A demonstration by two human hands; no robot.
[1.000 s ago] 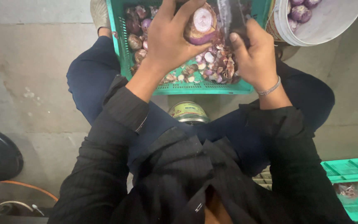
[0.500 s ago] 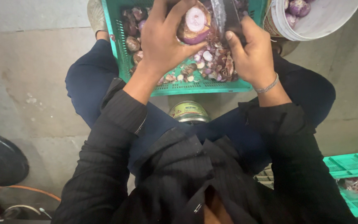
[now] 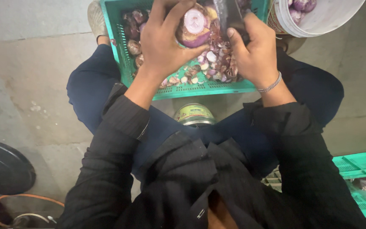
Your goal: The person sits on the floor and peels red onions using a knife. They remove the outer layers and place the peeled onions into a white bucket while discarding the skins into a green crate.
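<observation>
Seen from above, our left hand (image 3: 166, 42) is closed around a red onion (image 3: 195, 26) with its cut, ringed face turned up, held over a green plastic crate (image 3: 204, 89) littered with onion skins and trimmings (image 3: 217, 63). Our right hand (image 3: 255, 55), a metal bracelet (image 3: 270, 87) at the wrist, grips a dark-bladed knife (image 3: 229, 15) just beside the onion. A white bucket (image 3: 318, 19) holding peeled onions stands near the crate's right corner; a tin can (image 3: 194, 114) sits between our knees.
</observation>
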